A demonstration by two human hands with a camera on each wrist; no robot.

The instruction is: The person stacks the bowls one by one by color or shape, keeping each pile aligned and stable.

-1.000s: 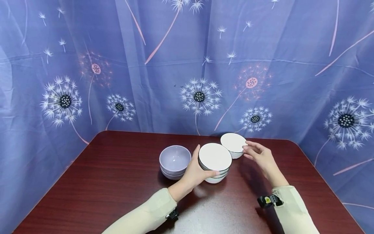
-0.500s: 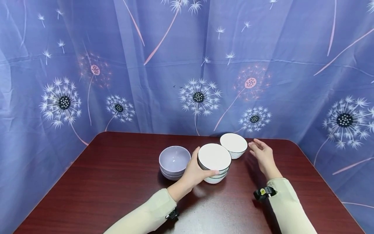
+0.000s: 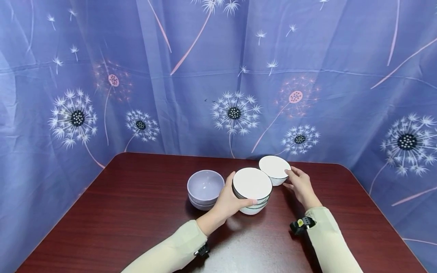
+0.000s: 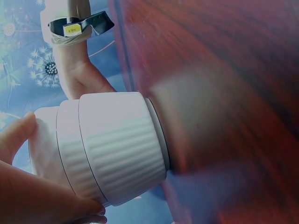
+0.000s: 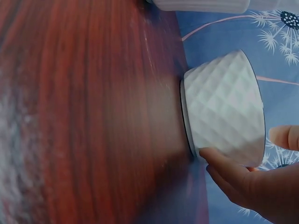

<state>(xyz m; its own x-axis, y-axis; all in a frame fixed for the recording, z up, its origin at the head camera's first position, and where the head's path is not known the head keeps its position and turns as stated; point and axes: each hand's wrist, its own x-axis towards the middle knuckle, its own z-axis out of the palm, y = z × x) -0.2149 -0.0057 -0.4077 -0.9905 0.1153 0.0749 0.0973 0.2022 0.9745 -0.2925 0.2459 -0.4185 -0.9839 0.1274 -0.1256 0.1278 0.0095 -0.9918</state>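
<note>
My left hand [image 3: 228, 200] grips the side of a stack of white bowls [image 3: 252, 183], thumb on the near side and fingers around the left. The stack [image 4: 117, 144] shows dark rim lines and ribbed sides in the left wrist view, its base at the tabletop. Behind it to the right stands a single white bowl [image 3: 274, 167] with a dark rim and diamond-textured side. My right hand [image 3: 300, 185] holds this bowl [image 5: 226, 107] at its right edge, one digit at the rim and other fingers low on the outside wall. Its base appears on or very near the table.
Two nested lavender bowls [image 3: 205, 186] stand left of the white stack, close to my left hand. All rest on a dark red wooden table [image 3: 136, 212]. A blue dandelion-print curtain [image 3: 191, 94] hangs just behind the far edge.
My right hand draws away from the single bowl's edge, then comes back and takes hold of it lower down. The left hand and the white stack stay in place.
</note>
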